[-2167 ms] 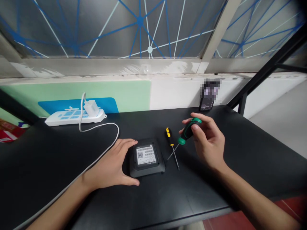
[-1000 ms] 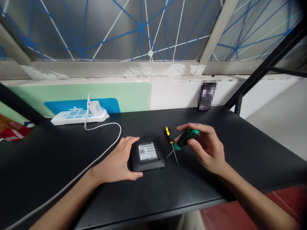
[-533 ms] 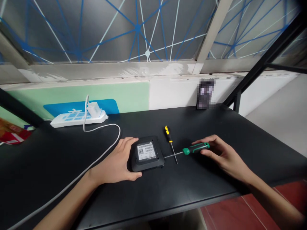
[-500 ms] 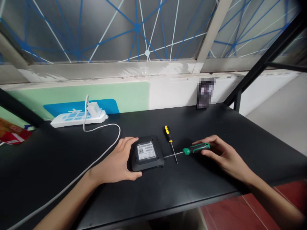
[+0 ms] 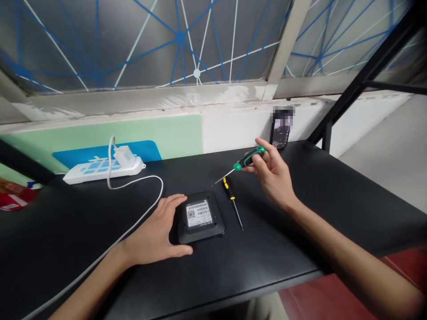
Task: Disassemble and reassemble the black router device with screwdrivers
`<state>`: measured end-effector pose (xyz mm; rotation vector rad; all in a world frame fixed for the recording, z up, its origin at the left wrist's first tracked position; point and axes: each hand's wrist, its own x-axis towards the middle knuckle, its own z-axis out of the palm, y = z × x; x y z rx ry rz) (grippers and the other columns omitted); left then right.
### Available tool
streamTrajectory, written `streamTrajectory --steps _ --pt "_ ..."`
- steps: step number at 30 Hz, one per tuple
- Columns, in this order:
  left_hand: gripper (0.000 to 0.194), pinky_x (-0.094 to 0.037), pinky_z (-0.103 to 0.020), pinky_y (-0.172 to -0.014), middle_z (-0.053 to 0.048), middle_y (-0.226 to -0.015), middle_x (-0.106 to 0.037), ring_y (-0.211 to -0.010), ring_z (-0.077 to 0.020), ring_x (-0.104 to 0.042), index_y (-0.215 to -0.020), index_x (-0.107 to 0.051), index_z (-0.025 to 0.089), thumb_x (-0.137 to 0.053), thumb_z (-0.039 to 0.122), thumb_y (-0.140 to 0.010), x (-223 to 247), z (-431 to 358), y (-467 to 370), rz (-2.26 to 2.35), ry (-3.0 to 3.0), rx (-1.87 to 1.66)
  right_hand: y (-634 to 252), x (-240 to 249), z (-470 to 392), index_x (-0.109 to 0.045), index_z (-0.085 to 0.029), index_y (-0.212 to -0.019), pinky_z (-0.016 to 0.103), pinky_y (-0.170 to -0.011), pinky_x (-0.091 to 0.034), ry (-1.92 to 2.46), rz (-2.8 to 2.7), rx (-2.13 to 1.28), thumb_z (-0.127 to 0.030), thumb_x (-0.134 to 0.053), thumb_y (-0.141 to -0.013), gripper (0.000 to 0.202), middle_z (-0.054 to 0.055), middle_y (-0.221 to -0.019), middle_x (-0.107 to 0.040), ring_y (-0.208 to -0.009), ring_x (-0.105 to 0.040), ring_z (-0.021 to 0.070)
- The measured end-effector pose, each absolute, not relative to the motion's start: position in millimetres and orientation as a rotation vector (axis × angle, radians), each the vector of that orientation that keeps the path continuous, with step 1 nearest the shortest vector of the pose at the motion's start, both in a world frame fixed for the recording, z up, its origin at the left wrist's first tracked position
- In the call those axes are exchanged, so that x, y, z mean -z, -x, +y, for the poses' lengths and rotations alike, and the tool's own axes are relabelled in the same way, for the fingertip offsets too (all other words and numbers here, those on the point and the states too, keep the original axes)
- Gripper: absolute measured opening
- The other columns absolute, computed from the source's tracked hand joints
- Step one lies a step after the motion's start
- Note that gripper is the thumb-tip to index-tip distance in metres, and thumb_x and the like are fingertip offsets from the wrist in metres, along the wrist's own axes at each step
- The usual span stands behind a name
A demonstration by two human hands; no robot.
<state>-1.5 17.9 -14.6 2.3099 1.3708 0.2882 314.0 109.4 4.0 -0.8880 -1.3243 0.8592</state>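
Note:
A square black electronic box (image 5: 218, 220) with a white barcode label lies flat on the black table. My left hand (image 5: 156, 233) grips its left side, thumb at the near edge and fingers at the far edge. My right hand (image 5: 275, 175) holds a green-and-black screwdriver (image 5: 248, 159) by its handle. The shaft points down and left, and its tip is beyond the box's far right corner, apart from it. A second screwdriver, yellow and black (image 5: 230, 189), lies on the table right of the box, just below the held one.
A white power strip (image 5: 75, 174) with a plugged-in charger (image 5: 124, 156) stands at the back left. Its white cable (image 5: 131, 222) runs along my left arm. A phone (image 5: 279, 133) leans on the wall at the back right. A red packet (image 5: 15, 198) is at the far left.
My right hand has lifted the green screwdriver up, away and to the left, so its tip has left the box's right side. My left hand keeps its grip on the box. The view has shifted slightly.

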Motion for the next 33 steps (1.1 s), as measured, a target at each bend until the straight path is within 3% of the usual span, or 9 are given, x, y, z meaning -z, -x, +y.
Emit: streamTrajectory --steps 3,7,15,23,27,33 --pt "0.110 -0.027 -0.064 -0.121 -0.021 -0.164 -0.024 -0.151 -0.0436 -0.026 -0.154 -0.020 0.019 -0.080 0.060 -0.072 13 17 2 1.375 -2.300 -0.235 -308 6 101 -0.047 -0.029 -0.139 0.034 -0.083 -0.064 0.897 -1.382 -0.756 -0.041 -0.065 -0.093 0.051 0.004 -0.109 -0.068 -0.096 -0.072 0.0177" --pt "0.105 -0.024 -0.062 -0.123 -0.017 -0.166 -0.022 -0.153 -0.0405 -0.024 -0.156 -0.015 0.024 -0.077 0.055 -0.077 12 16 2 1.384 -2.330 -0.228 -313 11 89 -0.051 -0.029 -0.134 0.034 -0.080 -0.064 0.886 -1.421 -0.743 -0.037 -0.062 -0.095 0.041 0.005 -0.116 -0.070 -0.090 -0.075 0.0167" --pt "0.101 -0.030 -0.062 -0.121 -0.016 -0.161 -0.035 -0.148 -0.0413 -0.034 -0.156 -0.021 0.024 -0.078 0.048 -0.076 9 15 0 1.383 -2.296 -0.311 -314 9 84 -0.052 -0.030 -0.132 0.033 -0.082 -0.064 0.866 -1.466 -0.755 -0.035 -0.062 -0.096 0.038 0.005 -0.116 -0.070 -0.088 -0.075 0.0158" --pt "0.107 -0.032 -0.062 -0.119 -0.017 -0.154 -0.038 -0.144 -0.0419 -0.038 -0.154 -0.022 0.024 -0.084 0.050 -0.070 11 15 0 1.426 -2.228 -0.344 -311 10 80 -0.053 -0.031 -0.127 0.035 -0.085 -0.065 0.873 -1.459 -0.726 -0.035 -0.065 -0.094 0.035 0.005 -0.111 -0.068 -0.099 -0.074 0.0189" --pt "0.110 -0.030 -0.063 -0.120 -0.017 -0.154 -0.036 -0.145 -0.0414 -0.036 -0.154 -0.019 0.025 -0.085 0.048 -0.069 14 16 0 1.417 -2.194 -0.380 -312 7 78 -0.053 -0.032 -0.124 0.034 -0.078 -0.066 0.881 -1.503 -0.691 -0.034 -0.066 -0.093 0.033 0.003 -0.104 -0.066 -0.088 -0.074 0.0177" --pt "0.109 -0.028 -0.065 -0.119 -0.019 -0.154 -0.036 -0.144 -0.0433 -0.036 -0.154 -0.020 0.024 -0.085 0.044 -0.069 11 16 -2 1.363 -2.197 -0.393 -315 1 77 -0.051 -0.030 -0.127 0.041 -0.084 -0.066 0.962 -1.660 -0.611 -0.039 -0.067 -0.092 0.039 0.007 -0.115 -0.064 -0.094 -0.074 0.0216"
